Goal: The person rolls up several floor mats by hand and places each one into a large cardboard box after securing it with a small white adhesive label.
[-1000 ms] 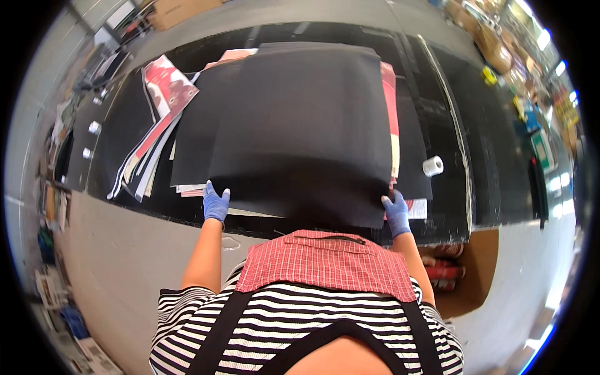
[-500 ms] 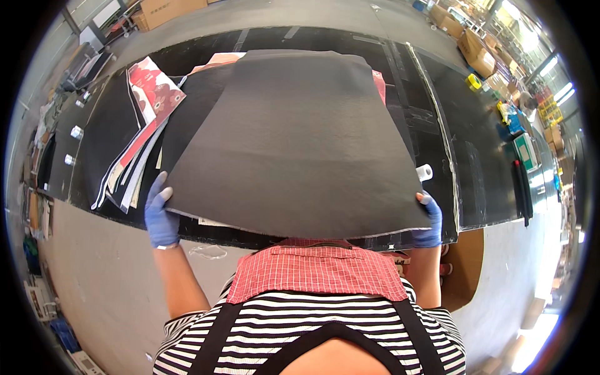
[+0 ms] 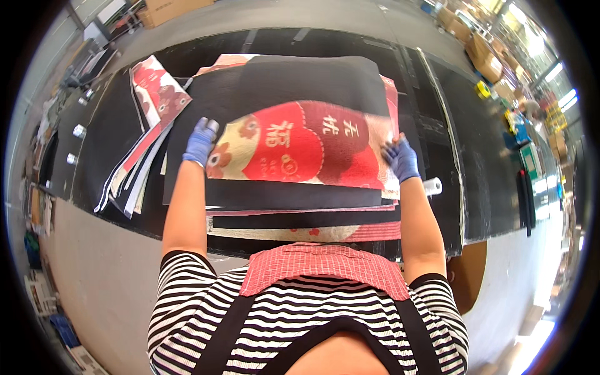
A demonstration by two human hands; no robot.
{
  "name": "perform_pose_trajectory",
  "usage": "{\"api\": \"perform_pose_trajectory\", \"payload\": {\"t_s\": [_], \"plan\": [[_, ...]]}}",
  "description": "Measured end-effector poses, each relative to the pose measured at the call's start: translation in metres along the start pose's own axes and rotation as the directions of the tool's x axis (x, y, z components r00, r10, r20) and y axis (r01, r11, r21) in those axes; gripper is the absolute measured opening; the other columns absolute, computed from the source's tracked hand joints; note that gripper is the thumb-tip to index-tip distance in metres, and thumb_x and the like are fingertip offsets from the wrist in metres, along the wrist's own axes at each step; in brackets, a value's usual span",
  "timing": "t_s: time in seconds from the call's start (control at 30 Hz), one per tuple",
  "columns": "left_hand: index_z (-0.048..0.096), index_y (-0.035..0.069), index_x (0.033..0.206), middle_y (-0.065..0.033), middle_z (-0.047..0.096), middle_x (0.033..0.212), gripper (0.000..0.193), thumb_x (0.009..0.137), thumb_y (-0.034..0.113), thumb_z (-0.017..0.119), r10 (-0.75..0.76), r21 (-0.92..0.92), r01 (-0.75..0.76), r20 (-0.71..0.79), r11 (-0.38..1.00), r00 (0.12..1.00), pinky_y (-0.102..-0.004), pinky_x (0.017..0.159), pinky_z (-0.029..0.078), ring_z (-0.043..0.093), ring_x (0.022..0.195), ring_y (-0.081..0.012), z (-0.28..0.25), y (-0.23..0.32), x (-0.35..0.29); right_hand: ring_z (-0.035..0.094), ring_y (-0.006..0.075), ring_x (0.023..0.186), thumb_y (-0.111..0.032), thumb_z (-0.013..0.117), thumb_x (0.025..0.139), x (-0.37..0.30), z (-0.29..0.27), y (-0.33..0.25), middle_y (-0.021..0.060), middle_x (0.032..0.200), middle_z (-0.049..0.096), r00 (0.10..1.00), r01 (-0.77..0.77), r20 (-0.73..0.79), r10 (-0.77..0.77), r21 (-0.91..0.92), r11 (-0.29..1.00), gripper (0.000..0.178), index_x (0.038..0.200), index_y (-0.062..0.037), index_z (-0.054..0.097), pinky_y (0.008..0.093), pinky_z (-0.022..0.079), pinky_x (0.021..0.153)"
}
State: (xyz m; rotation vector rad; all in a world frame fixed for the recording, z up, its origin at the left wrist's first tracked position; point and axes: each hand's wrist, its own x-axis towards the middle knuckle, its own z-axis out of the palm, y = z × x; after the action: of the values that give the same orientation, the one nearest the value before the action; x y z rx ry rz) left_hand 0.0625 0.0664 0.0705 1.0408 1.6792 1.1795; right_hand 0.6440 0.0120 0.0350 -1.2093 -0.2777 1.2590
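Observation:
A floor mat with a dark backing (image 3: pixel 300 78) lies on a stack on the table, its near part turned up and over. That part shows a red, maroon and cream printed face (image 3: pixel 300 144) with flowers and lettering; its upper edge is curved and blurred. My left hand (image 3: pixel 201 142), in a blue glove, is closed at the mat's left edge. My right hand (image 3: pixel 400 156), gloved alike, grips its right edge, fingers partly over the print. Edges of further mats (image 3: pixel 300 232) show below, nearest my apron.
Left of the stack lie a folded printed mat (image 3: pixel 159 94) and several narrow strips (image 3: pixel 134 175). A white roll (image 3: pixel 432 186) sits by my right forearm. Yellow tape (image 3: pixel 482 89) and a dark rod (image 3: pixel 525 197) are on the right of the black table (image 3: pixel 484 162).
Both hands have moved away from me, from the table's near edge to the middle of the stack. The mat's near part has turned over, bringing its red printed face into view.

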Motion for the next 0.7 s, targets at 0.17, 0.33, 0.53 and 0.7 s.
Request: {"api": "perform_pose_trajectory", "payload": {"t_s": [0.17,0.33,0.53,0.7], "plan": [[0.057,-0.002,0.136,-0.0257,0.066,0.125,0.059,0.09,0.031,0.073,0.027,0.548,-0.065,0.078,0.834,0.997,-0.0391,0.1,0.05,0.065,0.117,-0.0367,-0.029,-0.086,-0.025,0.068,0.035,0.099,-0.022,0.07,0.088,-0.018,-0.009,0.033,0.0184,0.111,0.07,0.748,0.461,0.43,-0.505,-0.885,-0.069,0.035,0.118,-0.0037,0.067,0.0398,0.053,0.09],[0.065,0.001,0.127,-0.02,0.071,0.117,0.045,0.089,0.022,0.072,0.179,0.36,-0.168,0.003,0.918,0.984,-0.0368,0.093,0.052,0.07,0.106,-0.0289,-0.03,-0.096,-0.044,0.068,0.0412,0.101,-0.027,0.074,0.083,-0.052,-0.016,0.032,0.0209,0.104,0.072,0.852,0.17,0.195,-0.486,-0.981,-0.096,0.036,0.111,-0.0057,0.069,0.0474,0.054,0.089],[0.062,-0.001,0.131,-0.0098,0.071,0.1,0.049,0.087,0.014,0.076,0.241,0.411,-0.215,-0.011,0.886,0.97,-0.0298,0.076,0.053,0.064,0.08,-0.0147,-0.029,-0.13,-0.009,0.067,0.0403,0.099,-0.033,0.078,0.083,-0.05,-0.037,0.05,0.0229,0.104,0.069,0.86,0.139,0.113,-0.497,-0.99,0.016,0.04,0.114,-0.0103,0.065,0.0463,0.053,0.087],[0.061,-0.001,0.132,-0.0128,0.072,0.105,0.05,0.088,0.016,0.075,0.035,0.453,-0.044,0.028,0.891,0.999,-0.031,0.081,0.053,0.066,0.086,-0.0178,-0.002,-0.101,-0.024,0.069,0.0389,0.098,-0.03,0.08,0.082,-0.058,-0.053,0.053,0.0218,0.103,0.071,0.853,0.117,0.023,-0.521,-0.982,0.149,0.04,0.113,-0.0101,0.065,0.0443,0.053,0.086]]}}
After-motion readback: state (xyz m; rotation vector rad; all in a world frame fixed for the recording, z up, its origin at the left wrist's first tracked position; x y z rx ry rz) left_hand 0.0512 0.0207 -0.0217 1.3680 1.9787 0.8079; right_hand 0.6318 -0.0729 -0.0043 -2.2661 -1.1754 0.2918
